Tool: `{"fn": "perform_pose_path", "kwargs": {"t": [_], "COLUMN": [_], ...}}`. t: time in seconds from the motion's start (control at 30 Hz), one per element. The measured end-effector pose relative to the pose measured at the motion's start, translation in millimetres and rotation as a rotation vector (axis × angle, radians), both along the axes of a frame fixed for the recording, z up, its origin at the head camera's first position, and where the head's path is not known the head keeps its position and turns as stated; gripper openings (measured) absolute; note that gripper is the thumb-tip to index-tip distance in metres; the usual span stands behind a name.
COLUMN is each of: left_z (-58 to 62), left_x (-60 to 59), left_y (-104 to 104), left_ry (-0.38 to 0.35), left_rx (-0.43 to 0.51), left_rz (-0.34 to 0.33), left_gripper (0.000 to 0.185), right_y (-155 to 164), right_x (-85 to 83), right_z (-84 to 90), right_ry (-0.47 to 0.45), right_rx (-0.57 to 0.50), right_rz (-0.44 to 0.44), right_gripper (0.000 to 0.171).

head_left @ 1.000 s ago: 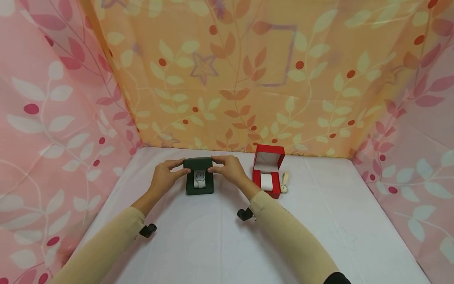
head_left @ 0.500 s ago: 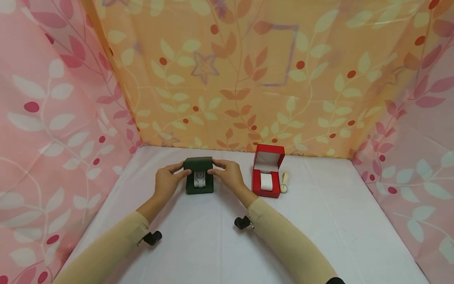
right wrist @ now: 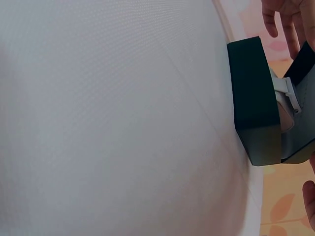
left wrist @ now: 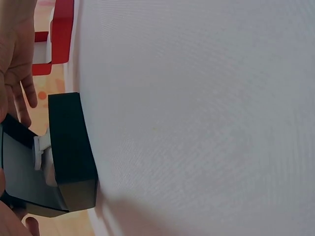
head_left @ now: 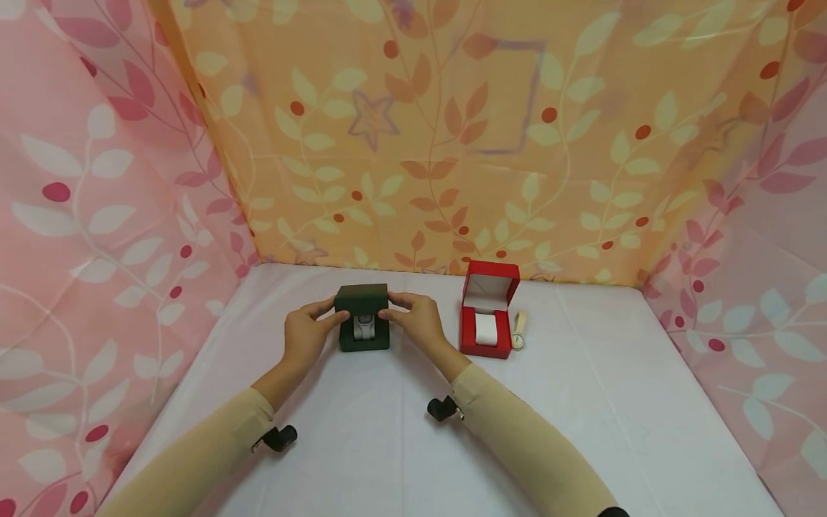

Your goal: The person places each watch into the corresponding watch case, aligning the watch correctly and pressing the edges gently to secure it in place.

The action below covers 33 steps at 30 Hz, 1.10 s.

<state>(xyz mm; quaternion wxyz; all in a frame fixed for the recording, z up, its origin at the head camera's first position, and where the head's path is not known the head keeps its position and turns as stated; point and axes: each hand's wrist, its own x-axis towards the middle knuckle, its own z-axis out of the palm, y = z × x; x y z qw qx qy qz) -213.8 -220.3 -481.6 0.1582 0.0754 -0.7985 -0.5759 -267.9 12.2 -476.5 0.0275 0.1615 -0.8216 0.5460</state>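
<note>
Our left hand (head_left: 306, 336) and right hand (head_left: 418, 317) pinch the lid (head_left: 362, 295) of the green box (head_left: 365, 345); right of it stands a red box (head_left: 485, 352).

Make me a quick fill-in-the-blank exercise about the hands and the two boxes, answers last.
The left hand and the right hand grip the boxy, dark green box by its raised ____.
The open, square-cornered red box stands to the person's ____ of the green one.
The red box's white cushion is bare, while the green box holds a silver-coloured, strapped ____.

Missing words: lid; right; watch.
</note>
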Motion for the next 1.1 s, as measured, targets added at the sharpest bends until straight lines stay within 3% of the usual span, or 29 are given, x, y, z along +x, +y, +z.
{"fn": "perform_pose_path", "kwargs": {"t": [0.67, 1.1], "left_z": [-8.8, -11.3], "left_x": [3.4, 4.7], "left_y": [1, 2], "left_ry": [-0.001, 0.038], "left_rx": [0.048, 0.077], "left_rz": [0.002, -0.011], "left_gripper": [0.055, 0.054], "right_y": [0, -1], "right_x": [5.5, 5.6], "right_z": [-6.8, -13.3], "right_ry": [-0.021, -0.047], "right_rx": [-0.073, -0.124], "right_rz": [-0.003, 0.003], "right_gripper": [0.049, 0.048]}}
